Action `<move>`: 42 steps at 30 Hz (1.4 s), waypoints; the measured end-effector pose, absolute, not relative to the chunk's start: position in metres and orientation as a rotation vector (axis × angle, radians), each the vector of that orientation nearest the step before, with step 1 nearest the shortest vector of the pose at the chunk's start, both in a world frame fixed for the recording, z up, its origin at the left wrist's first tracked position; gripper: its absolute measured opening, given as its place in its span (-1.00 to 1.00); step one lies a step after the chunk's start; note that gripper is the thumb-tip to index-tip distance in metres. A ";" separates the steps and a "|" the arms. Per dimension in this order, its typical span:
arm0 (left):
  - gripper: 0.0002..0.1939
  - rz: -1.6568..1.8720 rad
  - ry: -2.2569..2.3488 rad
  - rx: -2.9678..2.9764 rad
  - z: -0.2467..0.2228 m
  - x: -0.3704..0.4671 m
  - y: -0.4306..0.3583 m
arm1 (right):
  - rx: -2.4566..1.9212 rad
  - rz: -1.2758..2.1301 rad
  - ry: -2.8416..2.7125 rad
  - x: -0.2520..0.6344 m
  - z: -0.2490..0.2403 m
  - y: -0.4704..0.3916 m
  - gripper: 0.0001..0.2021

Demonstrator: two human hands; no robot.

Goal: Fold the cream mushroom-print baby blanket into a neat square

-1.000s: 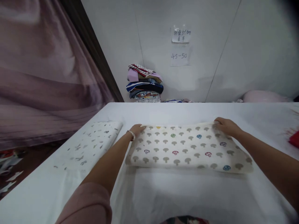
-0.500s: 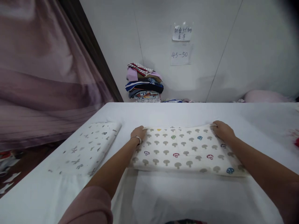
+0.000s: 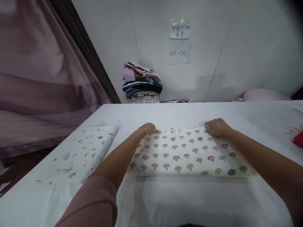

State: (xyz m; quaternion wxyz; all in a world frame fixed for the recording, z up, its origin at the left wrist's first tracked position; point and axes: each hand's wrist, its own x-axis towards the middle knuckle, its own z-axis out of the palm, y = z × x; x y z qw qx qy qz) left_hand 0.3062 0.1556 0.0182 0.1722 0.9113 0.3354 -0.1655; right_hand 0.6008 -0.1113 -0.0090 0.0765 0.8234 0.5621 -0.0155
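A white cloth printed with mushrooms (image 3: 182, 154) lies folded into a wide strip in front of me, most mushrooms grey-beige and a few coloured. My left hand (image 3: 150, 128) rests on its far edge, left of the middle, with the fingers stretched out to the right. At the far right part of the same edge, my right hand (image 3: 217, 127) lies on the fabric, its fingers pointing left and slightly bent. Neither hand visibly grips the cloth. To the left is a second folded white cloth with a dark leaf-like print (image 3: 82, 151), partly behind my left forearm.
Everything lies on a white-covered table (image 3: 180, 113). Behind its far edge stands a stack of folded fabrics (image 3: 142, 82) against the wall, with two paper signs (image 3: 179, 53) above. A pinkish curtain (image 3: 47, 82) hangs at left. Something red (image 3: 298, 139) sits at the right edge.
Both hands have moved inward along the far edge from the cloth's corners, which they pinched before. The fingers have loosened and the far edge lies flatter. The view has shifted slightly.
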 end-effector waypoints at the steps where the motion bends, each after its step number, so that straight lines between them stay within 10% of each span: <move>1: -0.40 -0.489 0.891 2.602 0.018 0.313 0.152 | 2.471 -0.065 1.687 0.603 -0.009 -0.110 -0.58; 18: -0.67 -0.072 0.881 2.611 -0.016 0.357 0.106 | 2.693 -0.375 1.436 0.605 -0.004 -0.116 -0.64; 30: -0.54 0.260 0.358 2.943 -0.027 0.341 0.054 | 3.096 -0.202 1.298 0.616 -0.017 -0.160 -0.24; 42: -0.44 0.128 0.291 2.939 -0.040 0.338 0.042 | 3.179 -0.145 1.068 0.564 -0.018 -0.201 -0.39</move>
